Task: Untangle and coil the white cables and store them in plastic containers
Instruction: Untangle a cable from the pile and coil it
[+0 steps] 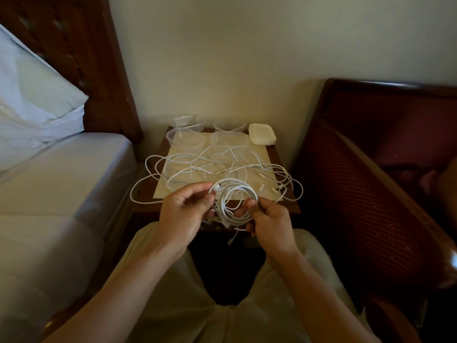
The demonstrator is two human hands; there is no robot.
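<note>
Left hand [184,209]: pinched one end of the coiled cable [235,204] between thumb and fingertips, near what looked like a plug at the top of the coil.
Right hand [265,219]: curled round the right side of the same coil, holding the loops together.
Coil position: held in the air just over the near edge of the small table [274,154], above the lap; a loose tail hung below.
Tangled cables [217,167]: still spread across the paper sheet [257,157] on the table, loops spilling past both side edges.
Containers [185,139]: clear, open, apparently empty, at the back of the table; stack of lids [262,133] just beside them on the right.
Risk, coil springing open: likely if the right-hand grip eased before the end was tucked.
Risk, snagging: hanging tail could catch the heap and drag it along.
Risk, cables sliding off: overhanging loops could pull more off the table if tugged.
Risk, fit: too wide a coil might not sit inside a container.
</note>
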